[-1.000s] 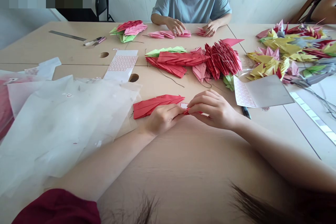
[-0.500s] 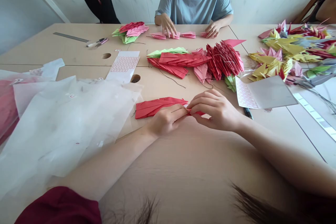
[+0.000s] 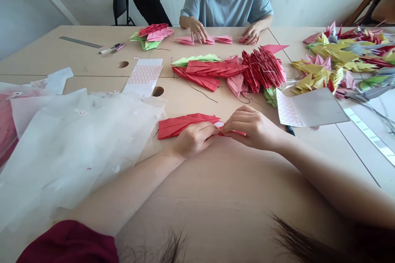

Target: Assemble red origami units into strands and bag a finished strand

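My left hand point(image 3: 197, 137) and my right hand point(image 3: 251, 127) meet at the middle of the table, fingertips pinched together. Between them is a small red folded paper piece point(image 3: 237, 132), mostly covered by the fingers. Just behind my left hand lies a stack of red folded paper point(image 3: 179, 124), its pieces overlapping in a row. A bit of white point(image 3: 219, 124) shows between the stack and my fingertips. Farther back rest more red folded-paper strips point(image 3: 212, 69) and a thick red paper bundle point(image 3: 265, 70) with dark threads.
Translucent plastic bags point(image 3: 74, 139) cover the table's left side. A curled white label sheet point(image 3: 321, 109) and a pile of colourful folded paper point(image 3: 333, 61) lie at right. Across the table, a person in a blue shirt point(image 3: 222, 4) handles pink paper pieces point(image 3: 224, 39). Another sticker sheet point(image 3: 143, 74) lies left of centre.
My fingers have shifted slightly on the red paper piece, and more of it shows below my right hand. At the back, the standing person has moved right, uncovering a black chair.
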Available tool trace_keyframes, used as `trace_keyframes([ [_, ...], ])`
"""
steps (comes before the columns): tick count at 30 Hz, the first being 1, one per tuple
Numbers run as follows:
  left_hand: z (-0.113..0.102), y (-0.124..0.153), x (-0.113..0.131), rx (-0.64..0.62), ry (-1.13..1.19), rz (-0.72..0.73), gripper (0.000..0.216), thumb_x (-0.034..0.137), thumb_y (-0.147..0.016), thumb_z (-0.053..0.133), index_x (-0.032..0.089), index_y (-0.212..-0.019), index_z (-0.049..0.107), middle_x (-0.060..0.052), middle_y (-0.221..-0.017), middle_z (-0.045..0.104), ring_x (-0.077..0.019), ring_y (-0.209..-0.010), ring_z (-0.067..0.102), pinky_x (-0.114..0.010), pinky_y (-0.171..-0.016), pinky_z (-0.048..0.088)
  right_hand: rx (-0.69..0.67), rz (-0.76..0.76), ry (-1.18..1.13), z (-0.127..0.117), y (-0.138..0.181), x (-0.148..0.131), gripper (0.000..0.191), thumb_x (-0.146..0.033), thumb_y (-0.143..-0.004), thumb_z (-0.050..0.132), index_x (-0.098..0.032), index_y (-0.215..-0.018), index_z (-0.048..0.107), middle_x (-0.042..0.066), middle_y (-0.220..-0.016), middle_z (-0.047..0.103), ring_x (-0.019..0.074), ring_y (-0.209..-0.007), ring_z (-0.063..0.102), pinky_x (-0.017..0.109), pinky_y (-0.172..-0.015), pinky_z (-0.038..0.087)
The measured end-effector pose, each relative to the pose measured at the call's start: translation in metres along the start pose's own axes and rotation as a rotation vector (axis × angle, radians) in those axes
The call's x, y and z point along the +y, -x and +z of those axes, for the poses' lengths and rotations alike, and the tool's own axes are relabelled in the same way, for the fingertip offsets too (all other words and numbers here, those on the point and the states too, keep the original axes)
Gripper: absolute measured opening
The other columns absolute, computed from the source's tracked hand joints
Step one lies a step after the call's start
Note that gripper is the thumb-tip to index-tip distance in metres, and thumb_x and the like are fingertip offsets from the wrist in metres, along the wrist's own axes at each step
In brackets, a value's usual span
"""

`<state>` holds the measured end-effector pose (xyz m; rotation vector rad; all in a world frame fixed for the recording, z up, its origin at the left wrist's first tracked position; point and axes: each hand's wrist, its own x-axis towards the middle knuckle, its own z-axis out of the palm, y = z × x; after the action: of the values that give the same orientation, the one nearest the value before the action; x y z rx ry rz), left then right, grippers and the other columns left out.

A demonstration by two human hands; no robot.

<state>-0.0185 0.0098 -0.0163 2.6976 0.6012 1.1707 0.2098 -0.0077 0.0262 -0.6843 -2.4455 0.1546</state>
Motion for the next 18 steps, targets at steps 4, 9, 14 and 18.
trace_keyframes([
  [4,0.000,0.000,0.002,-0.004,0.009,0.056,0.012,0.013,-0.088,0.059,0.017,-0.098,0.065,-0.004,-0.093,0.073,-0.0145,-0.081,0.070,-0.024,-0.071,0.058,0.008,-0.014,0.028,0.000,-0.002,-0.005,0.007,-0.018,-0.090,0.056,-0.022,-0.091,0.062,0.001,-0.083,0.071,0.0165,-0.079,0.067,0.035,-0.082,0.047],
  [9,-0.003,-0.004,0.003,0.081,0.038,0.045,0.017,0.008,-0.085,0.059,0.019,-0.095,0.067,-0.003,-0.091,0.073,-0.0138,-0.081,0.071,-0.023,-0.071,0.059,0.017,0.014,-0.006,-0.007,-0.004,0.000,0.009,-0.016,-0.087,0.056,-0.023,-0.089,0.062,-0.001,-0.078,0.070,0.0148,-0.072,0.065,0.034,-0.081,0.046],
  [14,-0.004,-0.005,0.001,0.106,0.065,0.032,0.015,0.006,-0.083,0.060,0.019,-0.089,0.066,-0.003,-0.086,0.072,-0.0136,-0.078,0.070,-0.024,-0.071,0.059,0.019,0.023,-0.053,-0.012,-0.001,0.011,0.010,-0.015,-0.086,0.057,-0.023,-0.088,0.061,-0.001,-0.079,0.069,0.0153,-0.073,0.065,0.034,-0.079,0.046],
  [18,-0.003,-0.004,-0.001,0.102,0.105,-0.023,0.009,0.009,-0.082,0.063,0.018,-0.085,0.064,-0.003,-0.081,0.070,-0.0137,-0.076,0.069,-0.023,-0.068,0.058,0.037,0.068,-0.070,-0.016,0.001,0.014,0.009,-0.018,-0.085,0.057,-0.023,-0.091,0.062,0.002,-0.084,0.069,0.0180,-0.076,0.064,0.035,-0.075,0.046],
])
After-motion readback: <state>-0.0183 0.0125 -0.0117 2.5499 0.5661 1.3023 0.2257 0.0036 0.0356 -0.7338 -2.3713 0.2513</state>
